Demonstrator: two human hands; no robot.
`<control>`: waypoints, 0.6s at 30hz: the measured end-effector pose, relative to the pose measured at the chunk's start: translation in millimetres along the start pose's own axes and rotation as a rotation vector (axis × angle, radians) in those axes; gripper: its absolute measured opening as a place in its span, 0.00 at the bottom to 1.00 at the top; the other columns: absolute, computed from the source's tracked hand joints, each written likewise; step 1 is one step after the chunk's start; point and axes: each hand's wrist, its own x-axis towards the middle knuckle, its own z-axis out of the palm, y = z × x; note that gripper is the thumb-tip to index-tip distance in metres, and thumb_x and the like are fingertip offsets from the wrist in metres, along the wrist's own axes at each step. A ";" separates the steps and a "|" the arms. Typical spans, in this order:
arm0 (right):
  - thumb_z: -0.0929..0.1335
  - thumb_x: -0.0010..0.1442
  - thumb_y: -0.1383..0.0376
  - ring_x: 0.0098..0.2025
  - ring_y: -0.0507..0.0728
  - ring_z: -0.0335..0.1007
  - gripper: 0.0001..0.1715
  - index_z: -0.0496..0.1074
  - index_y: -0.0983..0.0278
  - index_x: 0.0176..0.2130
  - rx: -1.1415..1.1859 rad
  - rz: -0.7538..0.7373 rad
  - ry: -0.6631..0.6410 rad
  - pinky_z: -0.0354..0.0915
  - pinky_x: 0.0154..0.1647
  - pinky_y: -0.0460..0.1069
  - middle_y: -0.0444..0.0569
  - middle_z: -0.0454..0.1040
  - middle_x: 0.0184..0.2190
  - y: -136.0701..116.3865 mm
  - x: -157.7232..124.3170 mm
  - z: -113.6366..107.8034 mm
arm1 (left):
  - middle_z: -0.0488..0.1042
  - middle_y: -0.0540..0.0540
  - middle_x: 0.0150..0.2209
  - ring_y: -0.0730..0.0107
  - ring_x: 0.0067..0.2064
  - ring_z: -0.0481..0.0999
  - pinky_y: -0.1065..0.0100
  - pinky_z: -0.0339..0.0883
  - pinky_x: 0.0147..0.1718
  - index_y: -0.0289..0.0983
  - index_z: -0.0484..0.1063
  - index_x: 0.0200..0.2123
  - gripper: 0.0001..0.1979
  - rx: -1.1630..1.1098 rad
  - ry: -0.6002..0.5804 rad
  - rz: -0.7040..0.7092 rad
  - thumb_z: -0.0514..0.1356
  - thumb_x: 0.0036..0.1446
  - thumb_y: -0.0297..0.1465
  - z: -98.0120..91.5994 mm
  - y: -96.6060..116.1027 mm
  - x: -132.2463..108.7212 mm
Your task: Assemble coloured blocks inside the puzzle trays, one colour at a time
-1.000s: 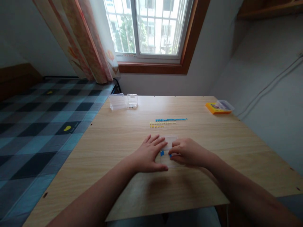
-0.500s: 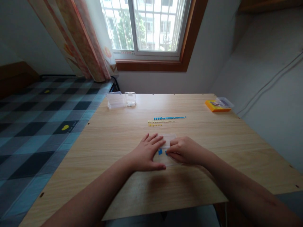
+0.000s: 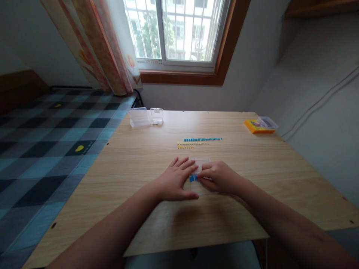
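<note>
My left hand (image 3: 179,181) lies with fingers spread over the left side of a clear plastic box (image 3: 203,189) on the table. My right hand (image 3: 215,177) is over the box's right side, its fingers pinched on a small blue piece (image 3: 195,178). A second small blue piece (image 3: 192,179) sits in the box just left of it, close to my left fingers. Part of the held piece is hidden by my fingertips. Beyond my hands lie a row of small blue pieces (image 3: 203,139) and rows of small yellow pieces (image 3: 185,147).
Two clear plastic boxes, a larger one (image 3: 139,117) and a smaller one (image 3: 156,117), stand at the table's back left. At the back right lies an orange-yellow box (image 3: 259,127) with a clear lid (image 3: 267,122) on it. A checked bed (image 3: 56,149) adjoins the left.
My right hand has brought its blue piece left, nearer the other blue piece. The left hand stays spread in place. The whole view has shifted slightly.
</note>
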 end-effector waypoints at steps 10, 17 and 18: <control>0.67 0.66 0.66 0.26 0.51 0.65 0.14 0.77 0.61 0.28 -0.018 0.006 0.015 0.54 0.30 0.48 0.45 0.77 0.28 -2.3 1.5 1.9 | 0.55 0.36 0.73 0.39 0.75 0.48 0.39 0.37 0.72 0.40 0.60 0.71 0.51 0.033 -0.026 -0.010 0.64 0.51 0.62 -0.4 1.1 0.6; 0.67 0.65 0.67 0.26 0.51 0.65 0.14 0.76 0.62 0.28 -0.052 0.000 0.010 0.54 0.30 0.48 0.45 0.77 0.27 -3.9 1.7 1.3 | 0.55 0.35 0.73 0.38 0.74 0.49 0.38 0.38 0.71 0.40 0.60 0.70 0.51 0.028 -0.018 -0.005 0.64 0.51 0.61 -0.9 1.2 0.8; 0.67 0.65 0.67 0.26 0.51 0.65 0.13 0.76 0.62 0.28 -0.055 0.001 0.007 0.54 0.30 0.48 0.45 0.77 0.28 -3.9 1.5 1.4 | 0.55 0.35 0.73 0.38 0.74 0.49 0.38 0.38 0.71 0.39 0.60 0.70 0.51 0.027 -0.017 -0.004 0.64 0.51 0.61 -0.8 1.1 0.8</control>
